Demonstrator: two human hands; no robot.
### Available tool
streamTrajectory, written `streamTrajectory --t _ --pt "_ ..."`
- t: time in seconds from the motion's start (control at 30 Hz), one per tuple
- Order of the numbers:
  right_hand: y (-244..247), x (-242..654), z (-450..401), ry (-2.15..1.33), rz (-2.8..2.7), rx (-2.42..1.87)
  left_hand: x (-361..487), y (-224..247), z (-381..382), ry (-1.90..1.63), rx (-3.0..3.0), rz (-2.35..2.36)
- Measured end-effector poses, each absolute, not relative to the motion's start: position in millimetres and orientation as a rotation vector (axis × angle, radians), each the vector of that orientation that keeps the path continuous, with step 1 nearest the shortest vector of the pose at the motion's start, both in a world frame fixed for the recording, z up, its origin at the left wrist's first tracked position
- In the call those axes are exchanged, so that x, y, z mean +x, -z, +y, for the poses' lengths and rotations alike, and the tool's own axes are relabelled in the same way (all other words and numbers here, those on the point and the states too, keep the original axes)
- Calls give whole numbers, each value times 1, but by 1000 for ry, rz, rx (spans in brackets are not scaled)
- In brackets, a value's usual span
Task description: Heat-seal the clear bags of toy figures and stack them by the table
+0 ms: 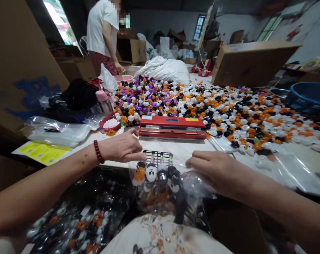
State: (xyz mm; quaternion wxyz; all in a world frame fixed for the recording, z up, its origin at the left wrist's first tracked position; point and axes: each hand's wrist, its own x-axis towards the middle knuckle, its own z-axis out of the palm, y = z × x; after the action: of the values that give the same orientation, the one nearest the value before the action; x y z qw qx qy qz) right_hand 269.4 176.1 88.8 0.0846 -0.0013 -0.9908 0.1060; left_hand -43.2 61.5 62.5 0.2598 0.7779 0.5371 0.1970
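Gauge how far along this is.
Looks done: orange, black and white figurines that appear bagged, lower left.
In hand: a filled clear bag between left hand and right hand, near the red heat sealer; can't tell if it's sealed.
Left, apparently: the large loose figurine heap behind the sealer. No total count possible.

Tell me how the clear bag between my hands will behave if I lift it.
The bag will probably flop and sag, since its film looks thin and creased. The rounded toys inside may shift and bunch low. Its glossy surface suggests it could feel a little slippery.
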Motion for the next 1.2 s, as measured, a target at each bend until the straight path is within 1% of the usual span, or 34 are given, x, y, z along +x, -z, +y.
streamTrajectory --t 0.1,0.17,0.23,0.3,0.33,0.37,0.43,0.5,0.57,0.67,0.7,0.8,0.9,0.97,1.07,1.13,1.2 --pt "-84 274 203 -334 -2898 -125 -54 -66 54 -792 1890 1548" --pt "-80 273 216 -341 -2806 -157 -52 -59 49 -1122 1765 1636" --pt "-76 270 222 -371 -2684 -183 -44 -43 47 -1550 1577 1679" --pt "-71 265 222 -460 -2576 -241 -33 -21 48 -1909 1227 1581" --pt "-69 263 221 -536 -2522 -282 -28 -10 48 -1984 1033 1494" --pt "-66 261 219 -635 -2466 -327 -23 -1 49 -1982 870 1413" --pt "-60 258 217 -849 -2320 -452 -13 11 50 -1809 697 1343" --pt "-50 258 216 -1039 -2149 -597 -6 14 50 -1578 664 1385" --pt "-37 258 216 -1259 -2025 -709 1 12 51 -1463 664 1453" --pt "-13 258 210 -1640 -1962 -815 7 10 57 -1533 632 1504" --pt "-5 256 207 -1719 -1963 -849 9 10 59 -1570 622 1505" --pt "9 247 197 -1799 -2000 -814 11 15 68 -1690 605 1479" --pt "9 236 192 -1860 -1907 -785 8 21 80 -1807 582 1437" --pt "6 231 193 -1818 -1825 -853 4 24 89 -1871 491 1419" --pt "3 229 196 -1662 -1734 -868 -2 25 97 -1979 305 1337" --pt "5 228 198 -1622 -1649 -863 -4 23 94 -1950 301 1265" --pt "10 227 201 -1629 -1544 -883 -5 19 85 -1830 402 1193"
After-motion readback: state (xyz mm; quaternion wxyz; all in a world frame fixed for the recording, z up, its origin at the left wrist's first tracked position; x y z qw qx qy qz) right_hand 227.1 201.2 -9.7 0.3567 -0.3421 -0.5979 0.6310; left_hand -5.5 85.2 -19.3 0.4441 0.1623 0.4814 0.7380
